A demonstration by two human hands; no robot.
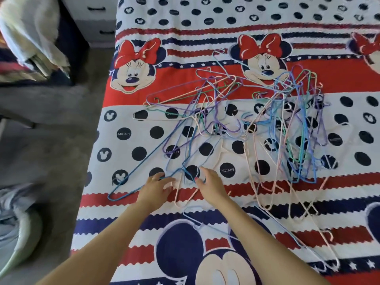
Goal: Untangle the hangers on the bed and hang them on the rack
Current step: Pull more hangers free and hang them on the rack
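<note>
A bed (pixel 308 233) covered by a red, white and navy cartoon-mouse spread is seen from above, with grey floor (pixel 51 151) along its left side and a drawer unit (pixel 98 19) at the upper left. A tangled heap of thin wire hangers (pixel 287 128) in blue, purple, pink, green and white is spread across the middle of the bed. A dark blue hanger (pixel 131 177) is stretched out from the heap toward the near left edge. The left hand (pixel 156 187) is laid on its wire, fingers bent over it; whether the wire is truly gripped cannot be told. The right hand (pixel 209 185) is held just beside, its fingers curled around the twisted hooks there.
</note>
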